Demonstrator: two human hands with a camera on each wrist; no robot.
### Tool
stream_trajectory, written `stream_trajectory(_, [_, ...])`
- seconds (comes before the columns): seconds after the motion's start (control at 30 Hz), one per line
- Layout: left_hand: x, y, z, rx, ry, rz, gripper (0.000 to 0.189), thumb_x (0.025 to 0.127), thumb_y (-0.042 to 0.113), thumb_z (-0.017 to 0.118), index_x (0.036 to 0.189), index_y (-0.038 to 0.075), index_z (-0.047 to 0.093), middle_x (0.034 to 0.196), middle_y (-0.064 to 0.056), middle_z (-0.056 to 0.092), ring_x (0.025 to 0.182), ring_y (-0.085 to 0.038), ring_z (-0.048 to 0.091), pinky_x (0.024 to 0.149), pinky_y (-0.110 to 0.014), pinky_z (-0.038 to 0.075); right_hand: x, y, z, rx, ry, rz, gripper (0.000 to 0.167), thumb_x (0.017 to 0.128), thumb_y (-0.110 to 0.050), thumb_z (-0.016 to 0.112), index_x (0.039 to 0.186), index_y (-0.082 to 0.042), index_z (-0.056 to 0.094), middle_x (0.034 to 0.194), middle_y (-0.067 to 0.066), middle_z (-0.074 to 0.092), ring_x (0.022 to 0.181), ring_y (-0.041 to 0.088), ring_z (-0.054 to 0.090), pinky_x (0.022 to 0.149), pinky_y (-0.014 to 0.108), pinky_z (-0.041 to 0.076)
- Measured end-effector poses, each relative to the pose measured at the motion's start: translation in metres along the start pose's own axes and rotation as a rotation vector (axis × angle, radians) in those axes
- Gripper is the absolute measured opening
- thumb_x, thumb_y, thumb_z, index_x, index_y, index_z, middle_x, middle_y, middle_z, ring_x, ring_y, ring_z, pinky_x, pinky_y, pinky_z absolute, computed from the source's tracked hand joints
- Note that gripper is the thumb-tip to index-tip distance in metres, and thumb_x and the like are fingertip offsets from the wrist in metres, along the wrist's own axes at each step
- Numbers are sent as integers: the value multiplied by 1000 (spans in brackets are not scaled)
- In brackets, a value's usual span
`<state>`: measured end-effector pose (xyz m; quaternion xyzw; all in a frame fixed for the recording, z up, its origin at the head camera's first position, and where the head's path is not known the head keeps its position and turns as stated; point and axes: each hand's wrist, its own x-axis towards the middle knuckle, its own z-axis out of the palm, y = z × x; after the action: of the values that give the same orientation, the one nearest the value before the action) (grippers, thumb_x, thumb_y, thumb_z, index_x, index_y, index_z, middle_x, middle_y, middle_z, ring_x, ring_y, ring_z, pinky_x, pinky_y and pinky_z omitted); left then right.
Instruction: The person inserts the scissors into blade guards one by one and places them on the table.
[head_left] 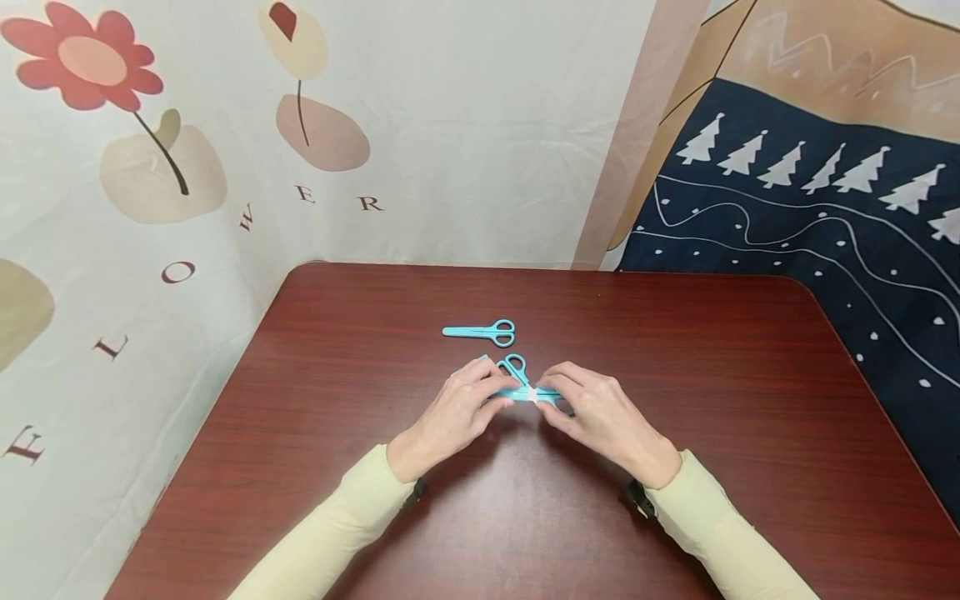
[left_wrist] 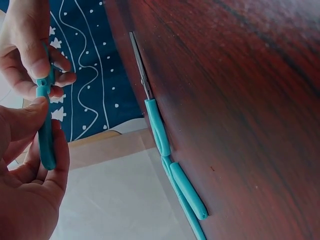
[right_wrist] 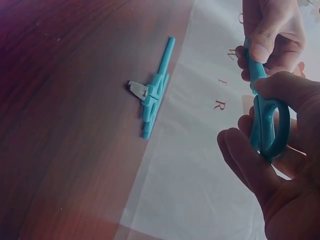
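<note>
Low over the table, my left hand (head_left: 453, 407) pinches the light-blue sheath (right_wrist: 256, 72) of a pair of scissors. My right hand (head_left: 603, 412) grips the blue handles (right_wrist: 272, 130) of the same scissors. Sheath and handles are in line, and a small pale patch shows between them in the head view. Just beyond the hands lies a second pair of scissors (head_left: 514, 367), its metal blades (left_wrist: 138, 60) bare. Next to it is a loose blue sheath (left_wrist: 189, 190), partly hidden by my left hand in the head view. Farther back lies a third, sheathed pair of scissors (head_left: 472, 332).
The brown wooden table (head_left: 360, 500) has rounded far corners. A pale cloth with flowers (head_left: 465, 108) hangs behind and to the left of it. To the right hangs a dark blue cloth with white trees (head_left: 787, 217).
</note>
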<state>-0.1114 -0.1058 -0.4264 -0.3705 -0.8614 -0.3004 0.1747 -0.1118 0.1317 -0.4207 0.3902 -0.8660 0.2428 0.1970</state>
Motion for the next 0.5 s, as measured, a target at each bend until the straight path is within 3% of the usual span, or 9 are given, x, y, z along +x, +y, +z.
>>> stream_trajectory(0.5, [1,0,4,-19,5,-4,18,85,7,77,103,12,75,86,3,58,83,-11,54,74,-22,47,-1,2,2,-9,-2,-2,21,83,-15,79,101,-10,69,98,-2,67,76,5,63,68,20,56])
